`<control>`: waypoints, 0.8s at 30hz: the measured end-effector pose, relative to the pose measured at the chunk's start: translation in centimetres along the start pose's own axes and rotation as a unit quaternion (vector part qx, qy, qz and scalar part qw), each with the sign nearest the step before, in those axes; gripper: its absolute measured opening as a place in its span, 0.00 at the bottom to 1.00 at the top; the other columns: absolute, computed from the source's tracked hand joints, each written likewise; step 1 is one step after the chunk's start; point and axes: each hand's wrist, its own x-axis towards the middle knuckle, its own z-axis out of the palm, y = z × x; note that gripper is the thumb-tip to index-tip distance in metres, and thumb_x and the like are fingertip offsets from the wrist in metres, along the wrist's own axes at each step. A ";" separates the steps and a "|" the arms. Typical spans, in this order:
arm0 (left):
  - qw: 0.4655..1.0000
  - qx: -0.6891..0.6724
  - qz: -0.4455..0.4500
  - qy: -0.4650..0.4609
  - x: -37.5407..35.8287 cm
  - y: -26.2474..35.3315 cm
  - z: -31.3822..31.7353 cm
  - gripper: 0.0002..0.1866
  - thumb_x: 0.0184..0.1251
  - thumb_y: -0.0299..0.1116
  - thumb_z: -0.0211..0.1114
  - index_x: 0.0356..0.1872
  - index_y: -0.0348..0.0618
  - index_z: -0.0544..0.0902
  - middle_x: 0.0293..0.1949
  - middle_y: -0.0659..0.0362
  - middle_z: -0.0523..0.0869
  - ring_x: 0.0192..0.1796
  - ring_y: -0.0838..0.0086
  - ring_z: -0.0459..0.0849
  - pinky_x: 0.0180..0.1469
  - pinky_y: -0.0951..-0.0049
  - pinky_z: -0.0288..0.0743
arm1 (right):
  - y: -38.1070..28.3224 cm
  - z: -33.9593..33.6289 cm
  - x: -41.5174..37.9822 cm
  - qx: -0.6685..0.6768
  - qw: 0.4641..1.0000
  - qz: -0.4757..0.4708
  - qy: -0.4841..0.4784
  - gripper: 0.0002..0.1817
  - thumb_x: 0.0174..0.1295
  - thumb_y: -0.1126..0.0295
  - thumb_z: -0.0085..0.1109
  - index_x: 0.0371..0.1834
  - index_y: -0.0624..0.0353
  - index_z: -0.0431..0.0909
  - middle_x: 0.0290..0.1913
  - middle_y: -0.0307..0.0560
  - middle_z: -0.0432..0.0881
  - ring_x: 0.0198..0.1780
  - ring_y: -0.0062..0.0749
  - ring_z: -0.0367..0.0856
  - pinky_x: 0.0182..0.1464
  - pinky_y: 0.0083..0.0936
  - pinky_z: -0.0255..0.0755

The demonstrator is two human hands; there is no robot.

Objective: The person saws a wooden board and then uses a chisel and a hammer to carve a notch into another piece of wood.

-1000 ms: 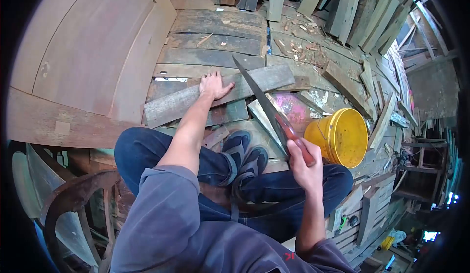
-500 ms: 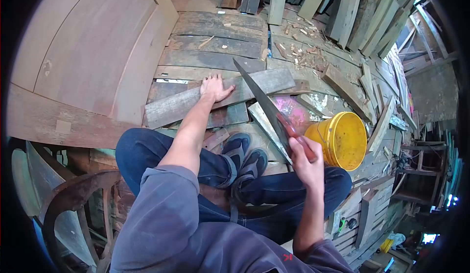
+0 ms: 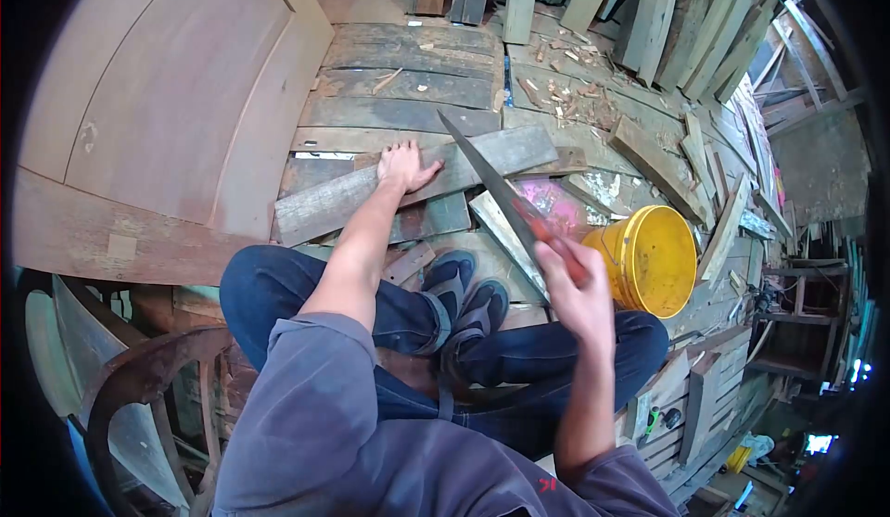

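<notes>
A grey weathered board point(image 3: 324, 206) lies at a slant across other wood in front of my feet. My left hand point(image 3: 404, 166) presses flat on its middle, fingers spread and thumb out to the right. My right hand point(image 3: 573, 287) is wrapped round the reddish handle of a hand saw point(image 3: 493, 181). The saw's long dark blade points up and left, crossing the board to the right of my left hand. Its tip shows beyond the board's far edge.
A yellow bucket point(image 3: 664, 262) stands right of my right hand. A wooden panel point(image 3: 176, 100) fills the upper left. Planks point(image 3: 667, 30) lean at the back right, near wood scraps on the floor. A curved wooden chair part point(image 3: 148, 369) is at lower left.
My right hand and the saw handle have shifted slightly up and towards the board. My left hand stays on the board, which has not visibly moved.
</notes>
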 end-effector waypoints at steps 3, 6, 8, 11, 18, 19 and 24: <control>1.000 0.006 0.009 0.021 0.2 0.2 0.8 0.46 0.64 0.71 0.53 0.62 0.32 0.75 0.63 0.43 0.79 0.68 0.53 0.75 0.71 0.52 0.64 | 1.5 -1.8 -0.8 -0.059 0.998 -0.002 0.038 0.16 0.68 0.63 0.64 0.41 0.70 0.84 0.25 0.53 0.84 0.29 0.26 0.81 0.38 0.27 0.74; 1.000 0.009 0.002 0.002 -0.2 0.4 0.1 0.48 0.64 0.72 0.53 0.65 0.31 0.74 0.64 0.44 0.79 0.70 0.54 0.74 0.72 0.53 0.63 | 4.8 2.1 2.5 0.050 0.997 -0.048 0.021 0.16 0.68 0.63 0.64 0.39 0.70 0.84 0.25 0.53 0.83 0.28 0.27 0.80 0.38 0.27 0.74; 1.000 0.012 0.003 0.006 -0.4 0.4 0.1 0.48 0.64 0.72 0.52 0.65 0.31 0.74 0.63 0.44 0.79 0.69 0.54 0.74 0.72 0.53 0.63 | 8.4 5.4 4.9 0.020 0.999 -0.043 -0.015 0.16 0.68 0.63 0.64 0.38 0.69 0.84 0.24 0.53 0.82 0.28 0.26 0.80 0.37 0.27 0.73; 1.000 0.004 0.011 0.003 -0.2 0.2 -0.1 0.48 0.64 0.72 0.53 0.64 0.31 0.74 0.63 0.44 0.80 0.68 0.54 0.75 0.71 0.53 0.64 | 7.8 5.9 5.4 0.040 0.997 -0.071 0.018 0.16 0.68 0.62 0.64 0.35 0.68 0.83 0.21 0.50 0.78 0.26 0.23 0.76 0.33 0.28 0.70; 1.000 -0.005 0.001 -0.005 -0.1 0.3 0.0 0.48 0.63 0.71 0.54 0.66 0.32 0.73 0.64 0.44 0.79 0.69 0.54 0.75 0.72 0.52 0.63 | 0.2 -2.1 -0.8 -0.004 0.999 -0.007 -0.032 0.17 0.70 0.63 0.62 0.30 0.68 0.78 0.18 0.40 0.68 0.25 0.16 0.62 0.27 0.25 0.61; 1.000 -0.005 0.001 -0.001 -0.1 0.4 0.1 0.48 0.63 0.71 0.54 0.66 0.32 0.73 0.64 0.44 0.79 0.69 0.54 0.75 0.72 0.52 0.63 | 0.8 -2.0 -0.6 0.009 0.999 0.005 -0.031 0.17 0.70 0.63 0.62 0.29 0.68 0.78 0.18 0.39 0.67 0.25 0.15 0.62 0.27 0.25 0.60; 1.000 0.011 0.000 0.023 -0.8 0.6 0.3 0.49 0.63 0.72 0.53 0.66 0.32 0.73 0.64 0.44 0.79 0.69 0.54 0.74 0.72 0.52 0.62 | 9.1 5.3 5.0 0.079 0.993 -0.084 0.028 0.17 0.71 0.63 0.60 0.29 0.66 0.78 0.18 0.35 0.65 0.24 0.15 0.62 0.27 0.25 0.59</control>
